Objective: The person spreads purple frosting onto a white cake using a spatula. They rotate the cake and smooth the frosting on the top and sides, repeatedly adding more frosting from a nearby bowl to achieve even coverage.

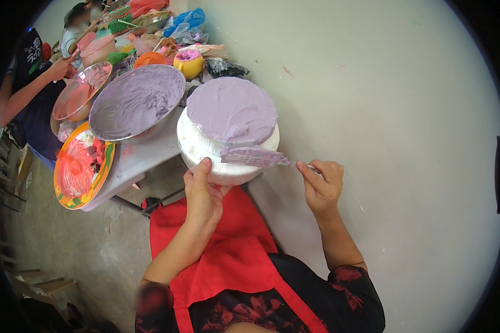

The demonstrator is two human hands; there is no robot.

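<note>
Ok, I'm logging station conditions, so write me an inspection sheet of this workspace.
Surface: pale table, pinkish smears.
Job's things: round purple-frosted cake on a round silver base; flat purple-smeared spatula at the base's near side, contact unclear.
Clutter: large round metal bowl coated with purple frosting; orange-rimmed plate smeared pink; assorted bags behind.
Hands: left hand, thumb against the base; right hand grips the spatula's handle.
Cables: nothing seen.
Surroundings: pale wall, grey floor; co-worker at left.
</note>
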